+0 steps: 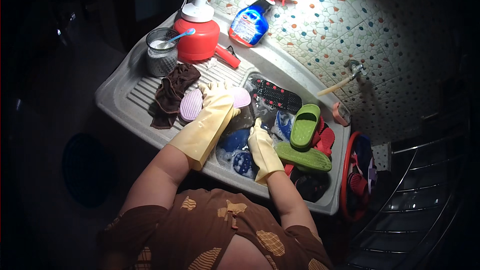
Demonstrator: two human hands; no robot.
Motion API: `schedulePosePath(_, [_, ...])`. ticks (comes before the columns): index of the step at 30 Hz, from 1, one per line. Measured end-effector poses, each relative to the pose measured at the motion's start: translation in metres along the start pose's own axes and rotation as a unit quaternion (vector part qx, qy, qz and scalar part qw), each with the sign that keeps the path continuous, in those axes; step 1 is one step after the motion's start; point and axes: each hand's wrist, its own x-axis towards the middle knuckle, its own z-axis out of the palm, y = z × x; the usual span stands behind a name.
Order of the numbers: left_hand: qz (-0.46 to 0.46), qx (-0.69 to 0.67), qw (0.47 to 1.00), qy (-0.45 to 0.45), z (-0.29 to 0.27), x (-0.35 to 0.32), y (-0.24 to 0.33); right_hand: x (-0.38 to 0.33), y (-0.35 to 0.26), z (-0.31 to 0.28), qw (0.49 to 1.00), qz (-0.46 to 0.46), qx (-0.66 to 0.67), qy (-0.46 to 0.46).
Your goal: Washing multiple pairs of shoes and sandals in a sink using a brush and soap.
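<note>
Both of my hands wear cream-yellow rubber gloves. My left hand (216,101) is wrapped over the middle of a lilac slipper (191,105), its ribbed surface upward, on the sink's ridged washboard (150,92). Over the soapy basin at the right is my right hand (261,142), fingers curled; what they hold, if anything, is hidden. Blue footwear (243,162) lies in the suds below it. Around the basin are a black sole with red dots (277,95), a green slide (304,125) leaning on another green slipper (307,158), and red footwear (325,140).
A brown cloth (175,92), a glass jar (162,57) with white powder and a blue spoon, and a red container (197,40) stand left. A blue spray bottle (250,22) sits on the back ledge. A tap (356,69) projects from the wall; a red-rimmed basket (345,180) is right.
</note>
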Motion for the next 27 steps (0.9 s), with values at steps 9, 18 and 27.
schedulePosePath(9, [0.006,-0.006,1.000,0.005,-0.003,-0.001,-0.002,-0.054,-0.004,-0.022,0.964,-0.037,0.254,0.074])
schedulePosePath(18, [0.008,-0.001,1.000,0.012,-0.001,0.000,-0.004,-0.024,-0.071,-0.055,0.974,-0.121,0.156,0.115])
schedulePosePath(27, [0.007,0.006,1.000,0.019,0.002,0.003,-0.001,-0.067,-0.056,-0.042,0.991,-0.100,0.068,0.055])
